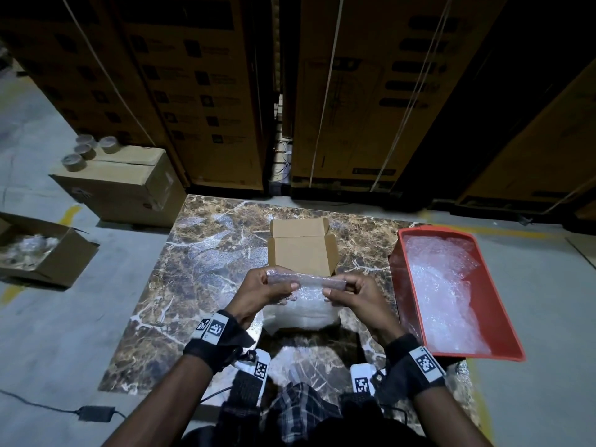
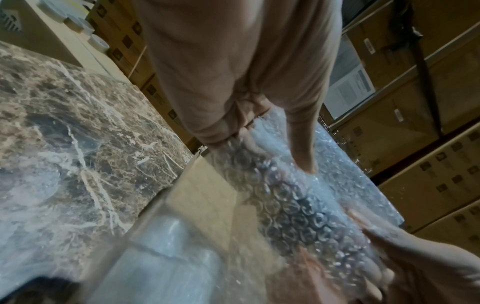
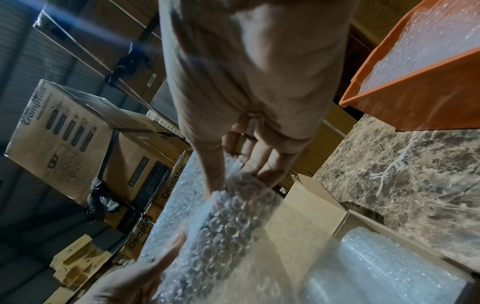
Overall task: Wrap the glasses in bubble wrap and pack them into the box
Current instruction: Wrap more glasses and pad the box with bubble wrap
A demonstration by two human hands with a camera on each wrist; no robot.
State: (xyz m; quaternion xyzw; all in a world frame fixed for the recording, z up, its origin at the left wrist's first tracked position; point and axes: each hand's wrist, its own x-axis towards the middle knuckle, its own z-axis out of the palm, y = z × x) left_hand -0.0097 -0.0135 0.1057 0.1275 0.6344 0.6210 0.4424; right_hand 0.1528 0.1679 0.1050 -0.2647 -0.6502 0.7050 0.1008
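Note:
A glass rolled in bubble wrap [image 1: 306, 280] hangs level just above the near edge of the small open cardboard box [image 1: 303, 250] on the marble table [image 1: 200, 269]. My left hand [image 1: 277, 280] grips its left end and my right hand [image 1: 337, 287] pinches its right end. A loose tail of the wrap droops below the roll. White wrapped bundles [image 1: 300, 317] lie in the box's near part. The left wrist view shows the roll [image 2: 285, 201] over the box [image 2: 207, 185]. The right wrist view shows the roll [image 3: 228, 226] under my right fingers [image 3: 259, 160].
A red bin [image 1: 451, 351] full of bubble wrap stands on the table's right side. On the floor to the left are an open carton [image 1: 64, 266] and a closed carton [image 1: 129, 188] carrying tape rolls [image 1: 84, 150]. Tall stacked cartons [image 1: 209, 91] wall off the back.

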